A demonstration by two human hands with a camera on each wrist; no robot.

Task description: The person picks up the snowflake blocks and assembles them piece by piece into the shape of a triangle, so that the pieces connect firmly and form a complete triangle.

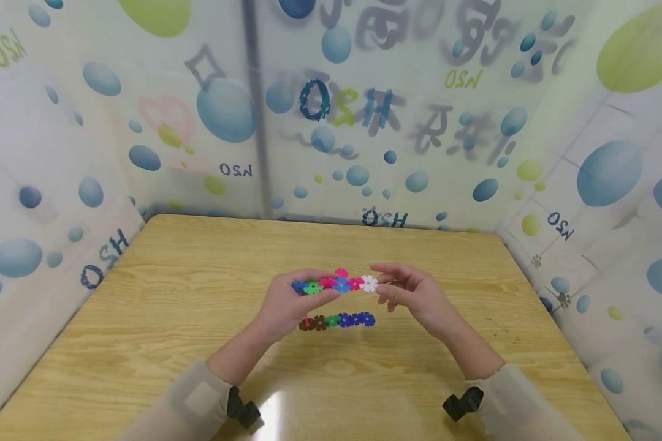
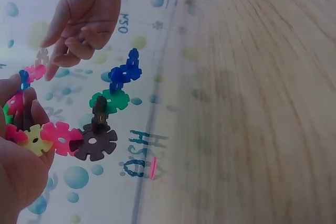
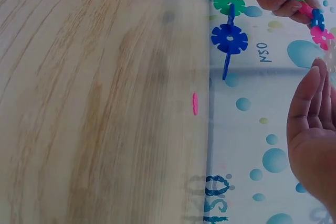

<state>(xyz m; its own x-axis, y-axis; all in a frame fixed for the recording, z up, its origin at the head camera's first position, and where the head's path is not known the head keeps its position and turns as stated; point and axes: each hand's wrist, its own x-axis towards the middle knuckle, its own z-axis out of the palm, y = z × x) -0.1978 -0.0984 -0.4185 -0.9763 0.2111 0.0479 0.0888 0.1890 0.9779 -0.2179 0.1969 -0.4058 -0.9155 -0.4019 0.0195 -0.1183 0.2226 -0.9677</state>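
My left hand (image 1: 284, 304) pinches a chain of plastic snowflake discs (image 1: 312, 287) between thumb and fingers, above the table. Blue, green, pink and white discs make up its upper row. From the left hand the chain bends round through yellow, pink and brown discs (image 2: 94, 142) to a green disc (image 2: 109, 101) and several dark blue discs (image 3: 229, 39) at its loose end. Beside the white disc (image 1: 369, 283) at the other end is my right hand (image 1: 419, 300), thumb and forefinger spread apart around its edge. Whether they touch it is hard to tell.
A single pink disc (image 3: 195, 103) lies on the wooden table (image 1: 198, 263), beyond the hands. Patterned curtain walls (image 1: 320, 177) stand behind the table and at both sides. Each sleeve cuff carries a small black camera (image 1: 463, 403).
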